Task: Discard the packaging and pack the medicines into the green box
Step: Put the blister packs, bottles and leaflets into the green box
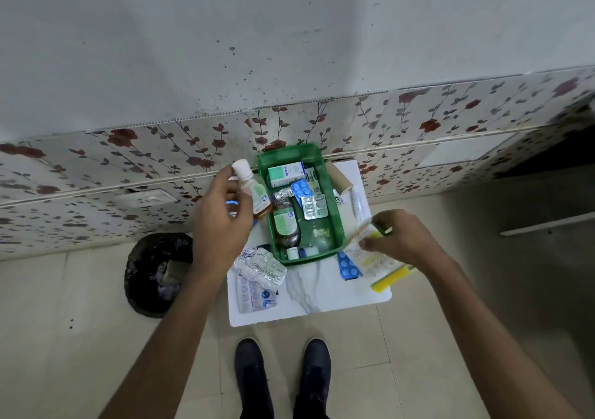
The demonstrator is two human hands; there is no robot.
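The green box (336, 216) stands on a small white table (322, 293). Inside it lie a syrup bottle, a white and green carton, blue and silver blister strips and small vials. My left hand (222, 219) holds a syrup bottle (254, 190) with a white cap just over the box's left rim. My right hand (399, 238) grips a white and yellow medicine carton (370, 245) at the table's right side. Silver blister strips (260, 267) and a blue blister strip (347, 265) lie on the table in front of the box.
A bin lined with a black bag (154, 274) stands on the floor left of the table, with packaging in it. A cardboard tube (338, 177) and a white tube lie right of the box. A flowered tile wall is behind. My shoes (283, 373) are below the table.
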